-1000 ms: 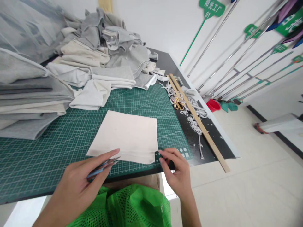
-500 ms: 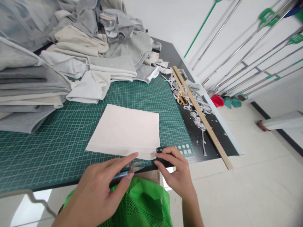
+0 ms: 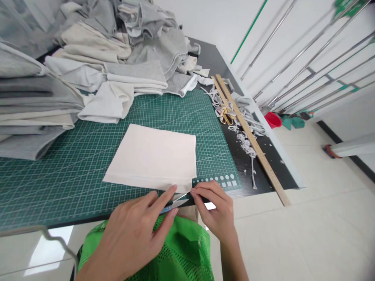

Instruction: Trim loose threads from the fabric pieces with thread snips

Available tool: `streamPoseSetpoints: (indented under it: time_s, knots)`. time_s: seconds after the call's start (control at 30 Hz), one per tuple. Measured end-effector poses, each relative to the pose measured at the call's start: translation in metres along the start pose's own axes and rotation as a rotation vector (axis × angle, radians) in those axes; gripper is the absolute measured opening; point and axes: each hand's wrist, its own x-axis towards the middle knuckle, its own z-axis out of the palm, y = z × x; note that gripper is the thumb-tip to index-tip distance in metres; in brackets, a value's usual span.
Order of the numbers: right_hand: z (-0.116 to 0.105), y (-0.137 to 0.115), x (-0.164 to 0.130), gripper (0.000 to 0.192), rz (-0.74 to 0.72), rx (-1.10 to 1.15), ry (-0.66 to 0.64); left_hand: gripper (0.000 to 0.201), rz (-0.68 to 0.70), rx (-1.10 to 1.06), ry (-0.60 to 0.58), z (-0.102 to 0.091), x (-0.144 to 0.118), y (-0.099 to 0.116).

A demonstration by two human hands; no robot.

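Note:
A pale, off-white piece of folded cloth lies flat on the green cutting mat, its near edge close to the table's front. In my left hand is a pair of small thread snips, blades apart and pointing right, just in front of the cloth's near right corner. The left index fingertip rests by that near edge. My right hand is closed in a pinch at the same corner, thumb and index finger together. Its fingertips partly hide the corner.
Folded grey and cream fabric is stacked at the left, with a larger heap behind. On the right are wooden rulers, gold-handled scissors and thread scraps. Long-handled cleaning tools hang along the wall.
The snips' blades have moved right, nearer the cloth's corner, together with my left hand. My right thumb and index finger have closed together at the corner. The view has shifted slightly.

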Motion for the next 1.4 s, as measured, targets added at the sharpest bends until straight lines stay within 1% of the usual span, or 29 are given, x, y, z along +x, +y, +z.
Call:
streamPoseSetpoints:
  time_s: [0.07,0.17,0.27,0.37,0.5,0.6,0.73,0.8,0.97,1.1,1.3,1.4]
  knots:
    - [0.000,0.000,-0.001,0.023,-0.001,-0.010,0.006,0.043,0.007,0.029,0.029,0.001,0.002,0.002]
    - [0.002,-0.002,-0.004,0.024,-0.022,-0.001,0.051,0.042,0.022,0.072,0.063,0.002,0.005,0.004]
    - [0.005,-0.003,-0.007,0.025,-0.037,-0.004,0.083,0.041,0.057,0.092,0.062,0.003,0.008,0.005]
    - [0.006,-0.003,-0.008,0.024,-0.031,-0.033,0.080,0.041,0.095,0.115,0.075,0.004,0.010,0.003]
    - [0.007,-0.003,-0.006,0.022,-0.020,-0.034,0.067,0.042,0.182,0.158,0.147,0.003,0.013,-0.002]
    - [0.006,-0.004,-0.005,0.021,-0.002,-0.032,0.062,0.045,0.256,0.147,0.187,0.002,0.015,-0.004]
    - [0.005,-0.007,-0.004,0.021,0.009,-0.033,0.065,0.045,0.301,0.162,0.178,0.001,0.018,-0.003]
    - [0.005,-0.007,-0.003,0.020,0.014,-0.023,0.062,0.048,0.322,0.182,0.169,0.000,0.019,-0.003]
    - [0.005,-0.006,-0.004,0.018,0.032,-0.016,0.051,0.057,0.412,0.204,0.189,0.000,0.020,-0.005]
    - [0.005,-0.005,-0.004,0.016,0.039,-0.036,0.049,0.053,0.428,0.199,0.205,0.000,0.022,-0.005]
    - [0.004,-0.006,-0.002,0.013,0.056,-0.021,0.045,0.044,0.445,0.257,0.160,-0.004,0.023,-0.005]
    - [0.003,-0.007,-0.002,0.014,0.055,-0.015,0.039,0.043,0.451,0.270,0.161,-0.004,0.025,-0.002]
